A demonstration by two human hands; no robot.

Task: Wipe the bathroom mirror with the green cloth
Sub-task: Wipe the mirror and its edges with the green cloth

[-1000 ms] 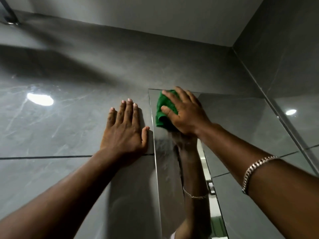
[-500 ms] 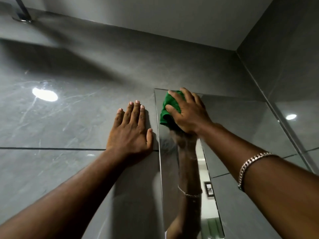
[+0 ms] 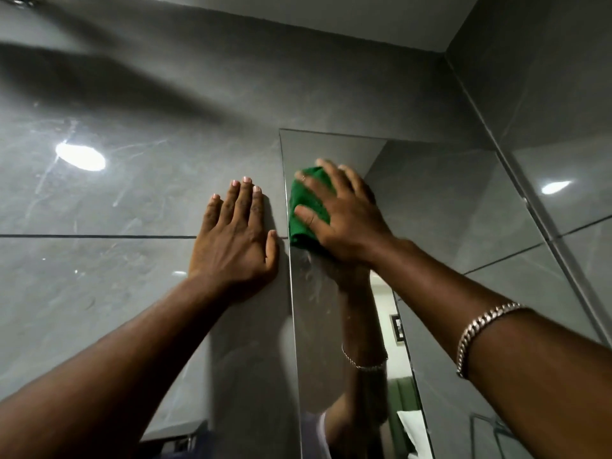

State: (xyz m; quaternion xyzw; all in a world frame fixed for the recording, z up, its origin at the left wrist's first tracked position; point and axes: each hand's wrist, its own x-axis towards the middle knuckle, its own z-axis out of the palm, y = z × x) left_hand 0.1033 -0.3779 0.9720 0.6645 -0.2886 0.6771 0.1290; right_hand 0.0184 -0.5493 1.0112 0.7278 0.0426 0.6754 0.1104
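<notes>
The mirror [image 3: 440, 207] is fixed to the grey tiled wall, with its left edge running down the middle of the view. My right hand [image 3: 344, 217] presses the bunched green cloth [image 3: 306, 207] flat against the glass near the mirror's upper left edge. A silver chain bracelet [image 3: 477, 329] sits on that forearm. My left hand [image 3: 236, 236] lies flat and empty on the wall tile, fingers up, just left of the mirror's edge. The glass reflects my right arm below the cloth.
Glossy grey wall tiles [image 3: 99, 293] carry a dark grout line at hand height and a bright lamp reflection [image 3: 80, 156]. A side wall [image 3: 546, 94] meets the mirror's right edge in the corner. The ceiling [image 3: 364, 14] is close above.
My right hand and the cloth have slid down the glass from the mirror's top left corner. The left hand has stayed flat on the tile. The camera has shifted slightly.
</notes>
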